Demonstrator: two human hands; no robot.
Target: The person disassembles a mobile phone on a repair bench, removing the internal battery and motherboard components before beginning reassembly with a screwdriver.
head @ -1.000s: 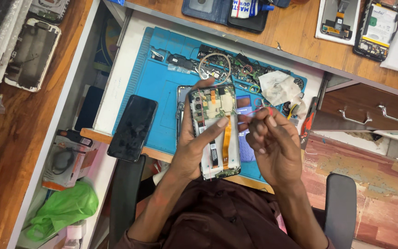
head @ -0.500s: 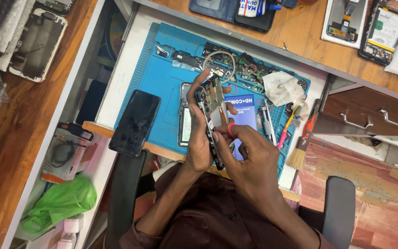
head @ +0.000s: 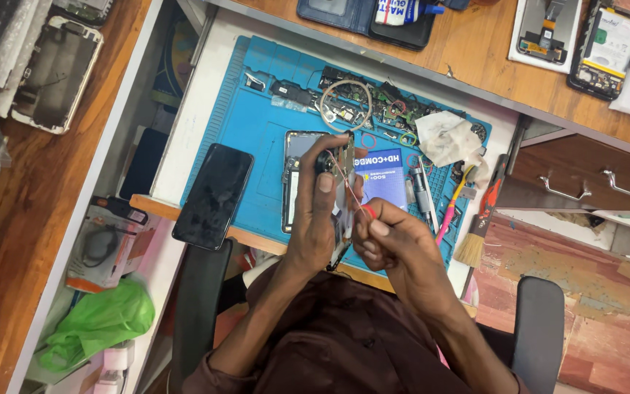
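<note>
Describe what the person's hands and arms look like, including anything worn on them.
Both hands are bare: the left hand and right hand show no gloves, rings or watch. The forearms are uncovered, and dark maroon sleeves begin near the elbows.

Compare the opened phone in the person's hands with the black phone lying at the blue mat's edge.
The opened phone is held tilted on edge in the left hand, internals exposed; the black phone lies flat, untouched, its dark glossy surface facing up, overhanging the blue mat. Both are slim rectangles.
</note>
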